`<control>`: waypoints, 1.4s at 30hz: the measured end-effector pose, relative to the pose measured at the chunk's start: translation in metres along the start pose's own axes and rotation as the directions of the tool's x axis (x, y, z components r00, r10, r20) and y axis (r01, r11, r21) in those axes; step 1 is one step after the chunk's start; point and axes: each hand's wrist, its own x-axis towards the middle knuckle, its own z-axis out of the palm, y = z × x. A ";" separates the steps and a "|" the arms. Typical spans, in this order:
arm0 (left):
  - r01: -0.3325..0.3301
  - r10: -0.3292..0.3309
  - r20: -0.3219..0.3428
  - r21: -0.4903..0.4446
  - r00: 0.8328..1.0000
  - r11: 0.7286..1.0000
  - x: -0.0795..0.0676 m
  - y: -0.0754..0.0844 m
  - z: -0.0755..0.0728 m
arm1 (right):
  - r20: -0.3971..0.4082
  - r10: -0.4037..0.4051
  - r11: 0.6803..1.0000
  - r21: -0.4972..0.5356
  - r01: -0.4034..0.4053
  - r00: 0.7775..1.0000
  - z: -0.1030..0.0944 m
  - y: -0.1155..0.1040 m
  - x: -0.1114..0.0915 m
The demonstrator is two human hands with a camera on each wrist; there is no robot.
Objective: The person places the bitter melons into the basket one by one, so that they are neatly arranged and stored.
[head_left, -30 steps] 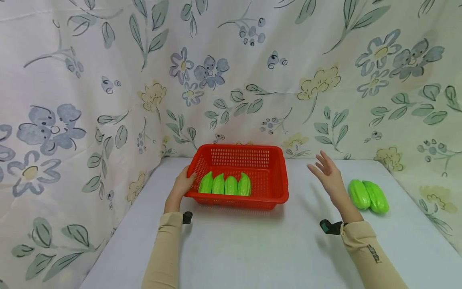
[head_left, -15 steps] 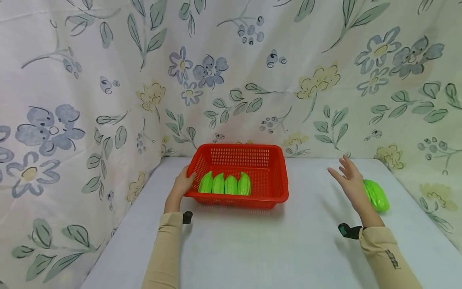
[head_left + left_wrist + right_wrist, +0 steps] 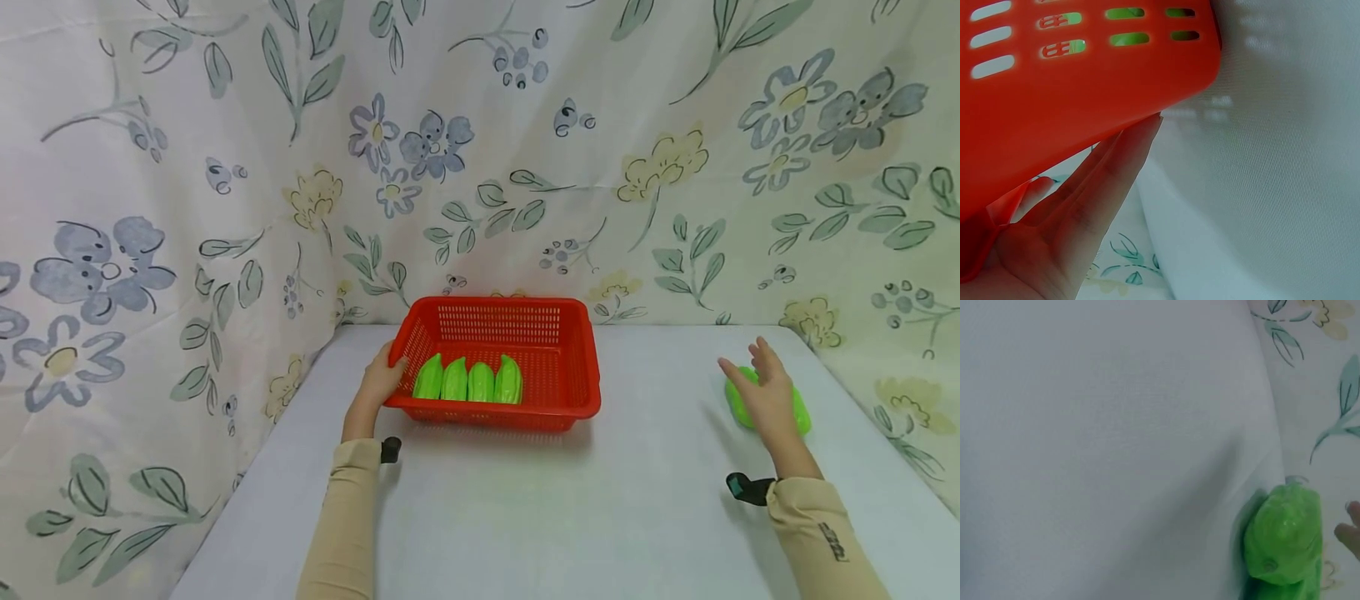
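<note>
My left hand (image 3: pixel 379 382) grips the left rim of a red slotted plastic basket (image 3: pixel 495 412). In the left wrist view the thumb goes over the rim, while the fingers (image 3: pixel 1119 165) stretch along the outer wall. Several bright green, ribbed, elongated vegetables (image 3: pixel 480 382) lie side by side in the basket's left part. Off to the right, my right hand (image 3: pixel 772 400) is held above more of these green vegetables (image 3: pixel 738 407), fingers spread and holding nothing. It partly hides them in the head view. The right wrist view shows one green vegetable (image 3: pixel 1285 534) beside the fingertips (image 3: pixel 1350 536).
A white-covered table (image 3: pixel 495 517) bears everything. Floral curtains (image 3: pixel 480 150) hang behind it and along both sides. The basket's right part shows its bare floor. A dark wrist strap (image 3: pixel 748 489) sits at the right cuff.
My right hand has moved right and slightly nearer, from beside the green vegetables to over them. The left hand and basket have stayed in place.
</note>
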 end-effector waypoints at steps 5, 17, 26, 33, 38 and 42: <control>0.002 -0.002 -0.002 0.000 1.000 1.000 0.002 0.000 -0.001 | 0.002 0.050 0.999 -0.018 -0.050 0.999 -0.001 0.007 -0.002; 0.002 -0.002 -0.004 0.002 1.000 1.000 0.003 -0.002 -0.001 | -0.030 0.111 0.994 0.001 -0.111 0.993 0.002 0.020 -0.001; -0.001 0.001 0.000 0.005 1.000 1.000 0.005 -0.004 0.000 | -0.065 0.148 0.989 0.007 -0.147 0.987 0.003 0.019 0.001; 0.003 -0.003 -0.001 0.011 1.000 1.000 0.006 -0.004 -0.001 | -0.084 0.190 0.982 0.022 -0.189 0.978 0.002 0.021 0.004; -0.009 0.009 -0.007 0.016 1.000 1.000 0.005 -0.002 -0.001 | -0.113 0.185 0.983 0.029 -0.183 0.976 0.003 0.025 0.004; -0.010 0.010 -0.007 0.010 1.000 1.000 0.005 -0.002 -0.001 | -0.107 0.177 0.984 0.041 -0.174 0.978 0.003 0.027 0.003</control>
